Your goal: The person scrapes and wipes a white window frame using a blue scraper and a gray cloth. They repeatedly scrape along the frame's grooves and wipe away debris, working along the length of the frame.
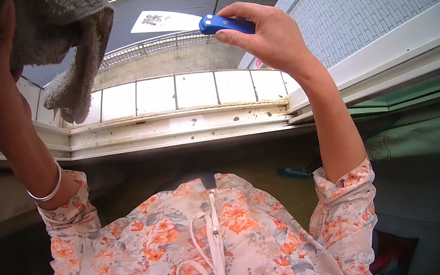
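Note:
My left hand (0,82), at the far left, is raised and closed on a grey, shaggy cleaning rag (56,16). Part of the rag hangs down past the left end of the window frame, and its folds hide some of my fingers. In my right hand (272,34), lifted at the upper middle, is a scraper (228,25) by its blue, riveted handle. Its flat, pale blade points left, is marked with dark smudges or a pattern, and touches nothing that I can see. A wide gap separates the rag from the blade.
An open window has a pale, dirt-specked sliding track (193,125) with white tiles (196,88) outside it. Beyond lie a railing (145,46) and a road (131,5). At right stand a white frame (385,62), a brick-patterned wall (340,19) and a green curtain (431,135).

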The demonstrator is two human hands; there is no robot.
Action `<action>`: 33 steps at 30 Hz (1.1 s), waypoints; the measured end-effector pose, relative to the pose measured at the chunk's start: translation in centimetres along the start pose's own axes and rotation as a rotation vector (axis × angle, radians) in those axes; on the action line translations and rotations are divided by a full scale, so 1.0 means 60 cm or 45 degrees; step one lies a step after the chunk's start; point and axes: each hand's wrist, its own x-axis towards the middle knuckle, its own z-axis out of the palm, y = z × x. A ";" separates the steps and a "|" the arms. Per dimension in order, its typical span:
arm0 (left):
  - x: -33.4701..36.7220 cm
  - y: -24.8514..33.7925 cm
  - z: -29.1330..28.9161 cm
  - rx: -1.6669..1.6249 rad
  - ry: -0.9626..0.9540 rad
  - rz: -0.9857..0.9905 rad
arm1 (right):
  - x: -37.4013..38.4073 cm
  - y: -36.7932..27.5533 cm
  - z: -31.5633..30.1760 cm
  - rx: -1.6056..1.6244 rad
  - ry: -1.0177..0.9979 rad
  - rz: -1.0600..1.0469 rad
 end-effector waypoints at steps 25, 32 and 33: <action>-0.379 -0.252 -0.137 0.522 -0.480 -0.716 | 0.115 0.338 0.041 -0.867 -1.885 -0.401; -0.405 -0.239 -0.133 0.753 -0.486 -0.387 | 0.110 0.312 0.059 -0.737 -1.636 -0.815; -0.404 -0.237 -0.134 0.786 -0.478 -0.386 | 0.112 0.305 0.060 -0.751 -1.644 -0.885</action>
